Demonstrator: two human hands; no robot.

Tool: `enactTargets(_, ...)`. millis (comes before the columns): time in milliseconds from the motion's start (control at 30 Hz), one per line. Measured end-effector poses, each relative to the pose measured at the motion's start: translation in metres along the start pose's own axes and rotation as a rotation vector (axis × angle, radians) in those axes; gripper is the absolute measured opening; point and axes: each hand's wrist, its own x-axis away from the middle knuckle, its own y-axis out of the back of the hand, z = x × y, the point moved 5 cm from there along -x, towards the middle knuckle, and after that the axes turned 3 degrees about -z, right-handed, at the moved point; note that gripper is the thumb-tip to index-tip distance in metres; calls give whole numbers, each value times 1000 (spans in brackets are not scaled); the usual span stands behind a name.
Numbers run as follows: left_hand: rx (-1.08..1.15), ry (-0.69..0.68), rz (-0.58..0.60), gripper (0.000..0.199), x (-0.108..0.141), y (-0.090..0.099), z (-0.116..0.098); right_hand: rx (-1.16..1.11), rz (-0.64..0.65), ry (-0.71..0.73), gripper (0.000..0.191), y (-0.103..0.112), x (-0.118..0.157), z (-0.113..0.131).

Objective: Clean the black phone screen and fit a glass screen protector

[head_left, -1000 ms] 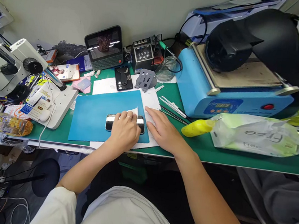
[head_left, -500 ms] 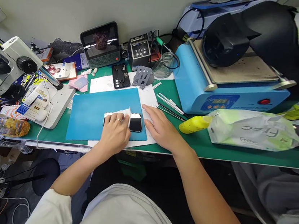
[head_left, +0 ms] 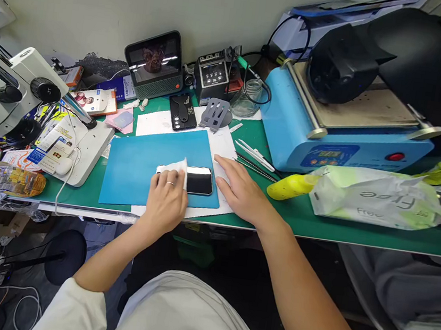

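A smartphone (head_left: 199, 182) with a dark screen lies flat on a blue mat (head_left: 136, 160). My left hand (head_left: 167, 196), with a ring on one finger, presses a folded white wipe (head_left: 180, 166) onto the phone's left part, so that end is mostly hidden. The fingers are bent over the wipe and hold it. To the right of the phone, my right hand (head_left: 241, 190) rests with fingers stretched out over white paper (head_left: 223, 146) at the mat's right edge; nothing is in it.
Tweezers (head_left: 256, 156) lie beyond my right hand, near a yellow bottle (head_left: 292, 187) and a wipes pack (head_left: 377, 197). A blue heating machine (head_left: 328, 141) stands behind them. At left are a microscope (head_left: 41, 87) and its base. A black phone case (head_left: 182, 112) lies behind the mat.
My left hand has slid slightly left with the wipe, uncovering more of the phone's screen. My right hand keeps its place beside the phone. The whole view has shifted a little.
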Motion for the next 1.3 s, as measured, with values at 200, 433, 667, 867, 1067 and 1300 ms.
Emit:
enactTargets(200,-40,124,-22,46,34,6,24,-1,36,-28,56,1,0,2)
enactTargets(433,-38,108,-35,44,47,10,9,47,35,-10,59,1,1,2)
enactTargets(667,-37,126,-27,44,42,8,22,23,40,-20,56,2,1,4)
enactTargets(867,-35,161,-19,46,12,0,30,15,31,-21,56,1,2,2)
enactTargets(1067,-44,237,-31,47,19,-1,36,10,32,-30,56,2,2,3)
enactTargets(1300,-36,217,-32,46,27,1,36,24,52,-21,57,1,1,3)
